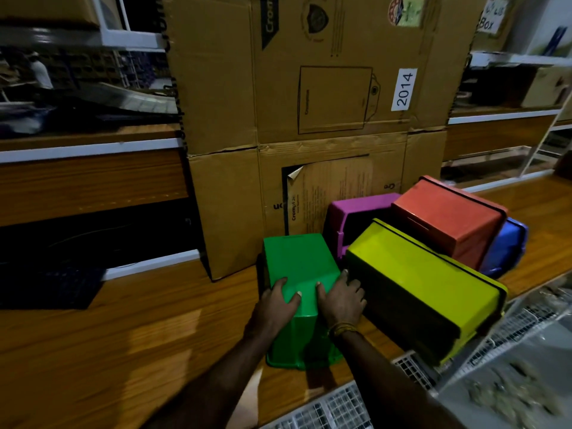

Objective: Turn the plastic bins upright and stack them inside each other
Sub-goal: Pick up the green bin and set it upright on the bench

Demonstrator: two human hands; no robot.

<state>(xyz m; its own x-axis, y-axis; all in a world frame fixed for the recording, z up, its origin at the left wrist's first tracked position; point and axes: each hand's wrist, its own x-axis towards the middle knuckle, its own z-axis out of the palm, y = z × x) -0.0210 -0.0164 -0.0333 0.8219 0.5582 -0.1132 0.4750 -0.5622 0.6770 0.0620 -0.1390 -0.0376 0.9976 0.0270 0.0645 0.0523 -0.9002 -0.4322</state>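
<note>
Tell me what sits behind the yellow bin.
Behind the yellow bin sit a purple bin on its side, an overturned orange bin and a blue bin under the orange one. The yellow and orange bins hide their lower parts.

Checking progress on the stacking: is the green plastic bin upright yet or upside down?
Upside down. The green plastic bin shows its closed base on top, its rim on the wooden table; the left hand and right hand rest on it.
</note>
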